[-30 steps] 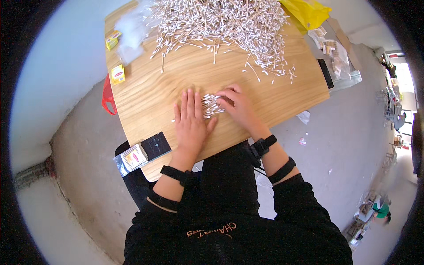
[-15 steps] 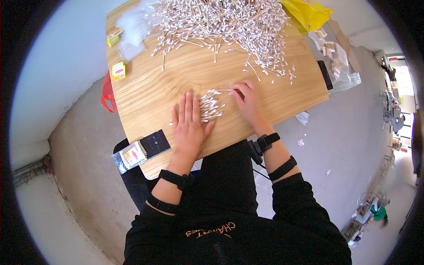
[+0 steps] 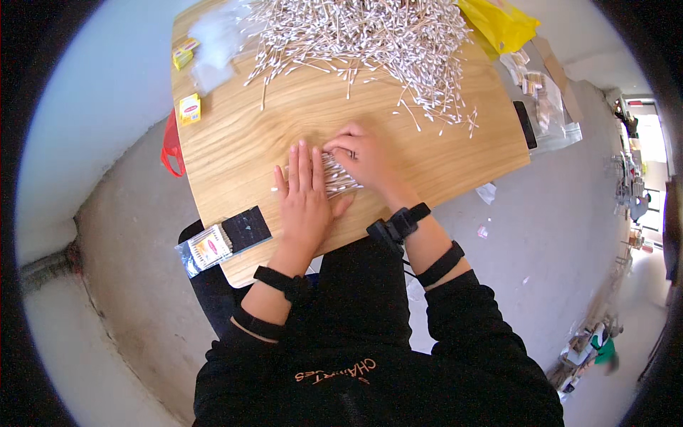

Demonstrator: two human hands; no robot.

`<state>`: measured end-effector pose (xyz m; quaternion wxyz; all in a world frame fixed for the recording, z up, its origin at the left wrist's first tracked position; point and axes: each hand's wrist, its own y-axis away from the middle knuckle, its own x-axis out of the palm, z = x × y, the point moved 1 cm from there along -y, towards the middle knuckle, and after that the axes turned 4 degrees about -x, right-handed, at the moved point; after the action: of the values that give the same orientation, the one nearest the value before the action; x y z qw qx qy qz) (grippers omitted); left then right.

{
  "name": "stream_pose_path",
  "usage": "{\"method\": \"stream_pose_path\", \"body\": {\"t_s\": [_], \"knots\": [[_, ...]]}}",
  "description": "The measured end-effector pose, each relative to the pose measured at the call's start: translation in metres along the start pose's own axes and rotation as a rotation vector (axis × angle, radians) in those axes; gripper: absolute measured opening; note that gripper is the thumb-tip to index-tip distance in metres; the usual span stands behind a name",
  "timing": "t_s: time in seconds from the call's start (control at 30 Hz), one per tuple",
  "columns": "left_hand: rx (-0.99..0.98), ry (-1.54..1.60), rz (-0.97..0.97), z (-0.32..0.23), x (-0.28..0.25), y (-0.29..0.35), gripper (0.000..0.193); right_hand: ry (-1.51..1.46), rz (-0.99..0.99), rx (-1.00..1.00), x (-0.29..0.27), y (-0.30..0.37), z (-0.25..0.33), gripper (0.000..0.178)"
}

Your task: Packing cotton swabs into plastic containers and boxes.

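Two hands mid-frame on counter: left hand flat, fingers spread, holding nothing; right hand curled, pinching small cotton swab bunch. One big swab pile at top; two yellow boxes upper left.

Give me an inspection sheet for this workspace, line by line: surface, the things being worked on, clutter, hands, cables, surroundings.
Surface: wooden table, light grain, rounded corners.
Job's things: small bunch of cotton swabs between both hands; large heap of swabs at the far edge.
Clutter: filled swab packet on a black card near the front edge; yellow boxes at left; yellow bag, clear bags and a black phone at right.
Hands: left hand flat beside the bunch; right hand cupped on it.
Cables: nothing seen.
Surroundings: grey concrete floor; red bag hanging at the table's left.
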<state>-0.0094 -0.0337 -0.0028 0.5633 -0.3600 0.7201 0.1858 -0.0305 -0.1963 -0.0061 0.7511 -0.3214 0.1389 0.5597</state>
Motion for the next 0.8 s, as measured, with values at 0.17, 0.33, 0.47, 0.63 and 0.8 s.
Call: {"method": "stream_pose_path", "body": {"t_s": [0.17, 0.33, 0.47, 0.63, 0.8], "knots": [[-0.018, 0.000, 0.021, 0.003, 0.003, -0.013, 0.096, -0.190, -0.027, 0.200, -0.013, 0.019, -0.012, 0.017], [-0.048, -0.011, 0.028, 0.003, 0.001, -0.015, 0.102, 0.032, -0.042, 0.089, -0.025, 0.037, 0.008, 0.019], [-0.059, -0.010, 0.013, 0.003, -0.003, -0.018, 0.105, 0.003, -0.021, 0.229, -0.030, 0.050, -0.003, 0.015], [0.017, -0.032, 0.096, -0.004, -0.005, -0.012, 0.110, 0.097, -0.092, 0.103, -0.035, 0.056, -0.006, 0.013], [0.021, 0.025, 0.097, -0.005, -0.003, 0.003, 0.105, 0.210, -0.118, 0.194, -0.042, 0.054, -0.015, 0.014]]}}
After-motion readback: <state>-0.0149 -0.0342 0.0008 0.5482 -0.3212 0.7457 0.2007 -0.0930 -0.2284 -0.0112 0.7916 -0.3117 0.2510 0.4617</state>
